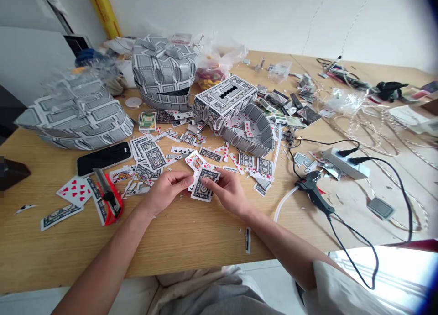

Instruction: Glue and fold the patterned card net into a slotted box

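Note:
Several playing cards (pixel 204 187) are held between my two hands above the table's front part. My right hand (pixel 231 189) pinches a card whose dark patterned back faces me, thumb on top. From the other side, my left hand (pixel 171 187) grips the edges of cards beneath it, some showing their faces. Loose cards (pixel 150 154) and cut card strips lie on the wood just beyond my hands. An orange-red utility knife (pixel 111 198) rests on a card to the left, near a black phone (pixel 103 159).
Woven card baskets (pixel 78 114) (pixel 164 68) stand at the back left. A card-covered box (pixel 227 96) leans on a half-built card tray (pixel 251 139). To the right lie a glue gun (pixel 313 191) with its cable, a power strip (pixel 345 162) and coiled rope (pixel 383 137).

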Action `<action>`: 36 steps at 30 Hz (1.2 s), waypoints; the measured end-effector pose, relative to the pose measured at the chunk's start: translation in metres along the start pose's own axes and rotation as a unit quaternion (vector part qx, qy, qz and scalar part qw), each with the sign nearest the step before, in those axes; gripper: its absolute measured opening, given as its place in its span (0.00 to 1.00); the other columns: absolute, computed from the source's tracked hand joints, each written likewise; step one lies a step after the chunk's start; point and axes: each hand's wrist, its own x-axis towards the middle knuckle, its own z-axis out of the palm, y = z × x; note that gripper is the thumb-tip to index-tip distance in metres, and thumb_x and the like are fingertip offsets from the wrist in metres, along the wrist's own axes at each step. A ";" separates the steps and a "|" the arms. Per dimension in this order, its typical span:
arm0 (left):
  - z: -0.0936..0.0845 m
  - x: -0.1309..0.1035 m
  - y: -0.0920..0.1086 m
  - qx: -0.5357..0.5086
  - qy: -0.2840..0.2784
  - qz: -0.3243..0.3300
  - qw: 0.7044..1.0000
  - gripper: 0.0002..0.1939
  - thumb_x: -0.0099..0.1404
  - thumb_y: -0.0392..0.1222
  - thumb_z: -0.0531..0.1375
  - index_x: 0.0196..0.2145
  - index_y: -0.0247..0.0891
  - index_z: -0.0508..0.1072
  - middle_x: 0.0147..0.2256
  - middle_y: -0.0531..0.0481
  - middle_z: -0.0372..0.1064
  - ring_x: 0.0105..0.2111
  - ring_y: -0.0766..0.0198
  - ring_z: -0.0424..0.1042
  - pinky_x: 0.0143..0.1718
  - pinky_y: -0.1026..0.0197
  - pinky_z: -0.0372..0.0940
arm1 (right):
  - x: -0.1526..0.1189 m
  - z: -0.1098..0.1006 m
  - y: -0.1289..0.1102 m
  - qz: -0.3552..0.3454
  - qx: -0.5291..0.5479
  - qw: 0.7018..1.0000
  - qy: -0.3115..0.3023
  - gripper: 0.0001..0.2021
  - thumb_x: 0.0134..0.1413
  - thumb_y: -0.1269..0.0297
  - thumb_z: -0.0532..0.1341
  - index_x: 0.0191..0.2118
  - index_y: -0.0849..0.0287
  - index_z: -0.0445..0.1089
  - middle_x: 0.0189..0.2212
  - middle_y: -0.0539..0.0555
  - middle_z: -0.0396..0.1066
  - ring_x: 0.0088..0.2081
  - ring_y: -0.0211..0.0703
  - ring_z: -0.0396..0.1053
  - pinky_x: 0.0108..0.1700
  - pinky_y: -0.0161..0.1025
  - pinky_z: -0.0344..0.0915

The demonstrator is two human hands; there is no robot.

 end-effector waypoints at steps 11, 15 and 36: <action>0.011 -0.003 0.012 0.058 0.016 0.037 0.998 0.16 0.64 0.53 0.69 0.34 0.36 0.80 0.30 0.52 0.75 0.29 0.65 0.68 0.31 0.64 0.64 | 0.002 -0.002 0.006 0.001 -0.042 0.999 0.007 0.21 0.55 0.42 0.74 0.36 0.57 0.75 0.29 0.50 0.74 0.29 0.40 0.65 0.32 0.37 0.63; 0.014 -0.001 0.010 0.080 0.038 0.050 0.995 0.13 0.63 0.50 0.69 0.33 0.36 0.79 0.26 0.54 0.71 0.25 0.68 0.63 0.27 0.65 0.58 | 0.003 0.001 0.002 0.014 -0.028 0.999 0.009 0.24 0.48 0.41 0.77 0.34 0.57 0.74 0.28 0.49 0.72 0.29 0.40 0.64 0.32 0.37 0.62; 0.005 -0.001 0.002 -0.083 -0.038 -0.004 0.996 0.17 0.64 0.54 0.73 0.41 0.36 0.85 0.38 0.46 0.79 0.35 0.61 0.74 0.34 0.62 0.73 | 0.004 -0.004 -0.001 0.048 0.043 0.998 0.009 0.21 0.43 0.47 0.81 0.32 0.58 0.77 0.28 0.50 0.78 0.29 0.41 0.69 0.33 0.38 0.66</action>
